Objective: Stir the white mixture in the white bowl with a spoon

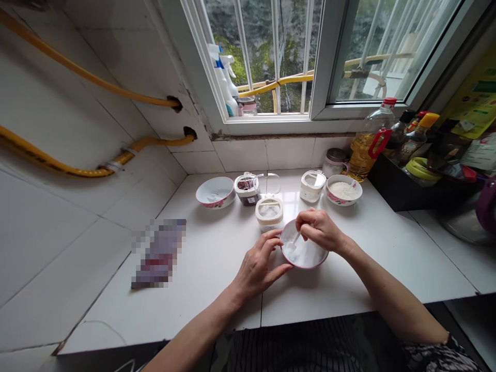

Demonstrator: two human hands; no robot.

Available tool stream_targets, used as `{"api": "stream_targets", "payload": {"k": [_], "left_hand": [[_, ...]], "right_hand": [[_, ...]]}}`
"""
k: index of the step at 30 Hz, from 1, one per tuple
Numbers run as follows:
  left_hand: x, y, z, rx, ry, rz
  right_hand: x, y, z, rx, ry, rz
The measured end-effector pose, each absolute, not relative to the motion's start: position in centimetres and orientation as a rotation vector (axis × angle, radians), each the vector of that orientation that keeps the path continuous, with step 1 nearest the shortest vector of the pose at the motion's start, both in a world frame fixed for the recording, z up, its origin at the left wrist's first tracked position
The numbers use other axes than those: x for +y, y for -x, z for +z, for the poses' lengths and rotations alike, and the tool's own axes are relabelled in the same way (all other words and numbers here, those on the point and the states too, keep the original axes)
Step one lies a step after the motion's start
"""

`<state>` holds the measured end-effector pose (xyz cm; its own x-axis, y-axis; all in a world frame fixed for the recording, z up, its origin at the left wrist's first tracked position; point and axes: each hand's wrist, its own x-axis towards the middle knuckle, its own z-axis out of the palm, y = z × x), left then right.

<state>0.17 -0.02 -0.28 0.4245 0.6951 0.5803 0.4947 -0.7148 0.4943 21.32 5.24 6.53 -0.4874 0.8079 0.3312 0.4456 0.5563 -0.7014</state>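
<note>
A small white bowl (310,254) with a pink rim stands on the counter, holding white powder or grains. My left hand (262,261) grips its left side, thumb low on the outside and fingers at the rim. In my right hand (318,227) is a small white spoon (296,239), pinched by the handle, its tip down in the white contents. Just behind the bowl sits a clear jar of white grains (269,214) with its lid flipped up. A jar with dark red contents (247,190) stands behind that one, to the left.
At the back are a floral bowl (215,194), a lidded jar (312,187), and a bowl of pale grains (344,192). An oil bottle (364,150) and a black box of bottles (399,181) stand right. A blurred purple packet (160,256) lies left. Yellow pipes (93,85) cross the wall.
</note>
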Motion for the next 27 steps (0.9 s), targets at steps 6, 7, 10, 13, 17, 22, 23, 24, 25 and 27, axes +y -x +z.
{"api": "stream_targets", "payload": {"k": [6, 7, 10, 13, 17, 22, 23, 24, 25, 27], "left_hand": [[0.01, -0.21, -0.21, 1.039, -2.437, 1.173], [0.02, -0.22, -0.21, 1.037, -2.436, 1.179], [0.04, -0.24, -0.22, 1.031, -2.437, 1.193], [0.04, -0.25, -0.25, 1.033, -2.441, 1.189], [0.04, -0.25, -0.3, 1.03, -2.443, 1.182], [0.03, -0.26, -0.25, 1.031, -2.438, 1.187], [0.02, -0.27, -0.24, 1.03, -2.436, 1.188], [0.01, -0.27, -0.24, 1.03, -2.435, 1.189], [0.01, -0.28, -0.24, 1.031, -2.435, 1.19], [0.0, -0.29, -0.25, 1.032, -2.435, 1.193]], "right_hand": [[5.48, -21.84, 7.26, -1.792, 1.101, 1.095], [5.53, -21.85, 7.26, -1.763, 1.107, 1.111], [5.62, -21.82, 7.19, -1.766, 1.153, 1.056], [5.67, -21.78, 7.06, -1.799, 1.184, 1.004], [5.77, -21.74, 6.82, -1.802, 1.199, 0.994], [5.76, -21.66, 6.67, -1.851, 1.223, 0.92], [5.75, -21.64, 6.65, -1.86, 1.227, 0.911], [5.74, -21.61, 6.63, -1.872, 1.229, 0.902], [5.72, -21.56, 6.61, -1.887, 1.228, 0.893], [5.65, -21.39, 6.53, -1.931, 1.211, 0.845]]}}
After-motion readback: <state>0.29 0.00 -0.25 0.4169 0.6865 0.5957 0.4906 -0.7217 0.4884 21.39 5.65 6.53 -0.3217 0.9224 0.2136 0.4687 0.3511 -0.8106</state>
